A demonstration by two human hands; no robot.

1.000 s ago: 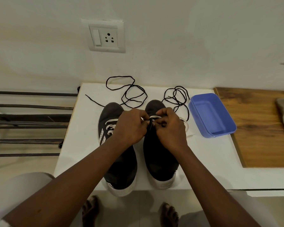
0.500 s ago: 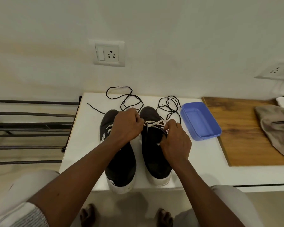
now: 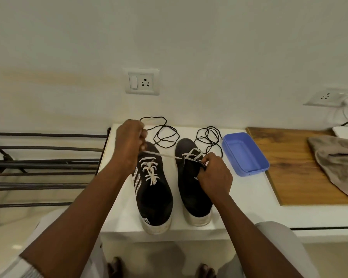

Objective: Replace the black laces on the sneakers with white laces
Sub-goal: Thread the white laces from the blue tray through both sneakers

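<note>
Two black sneakers stand side by side on a white table (image 3: 117, 213), toes toward the wall. The left sneaker (image 3: 152, 195) carries a tied white lace. The right sneaker (image 3: 191, 189) has a white lace (image 3: 165, 155) through its front eyelets. My left hand (image 3: 130, 143) pinches one end of that lace, stretched taut up and to the left over the left sneaker's toe. My right hand (image 3: 214, 175) grips the right sneaker at its tongue and eyelets. Two loose black laces, one (image 3: 163, 135) behind the left sneaker and one (image 3: 208, 139) behind the right, lie near the wall.
An empty blue plastic tray (image 3: 244, 153) sits right of the sneakers. Beyond it lie a wooden board (image 3: 289, 163) and a crumpled grey cloth (image 3: 338, 163). A black metal rack (image 3: 44, 165) stands left of the table. Wall sockets (image 3: 142, 82) are above.
My left hand has moved up and to the left, drawing the white lace out taut from the right sneaker. My right hand stays at the sneaker's eyelets. The camera tilted up.
</note>
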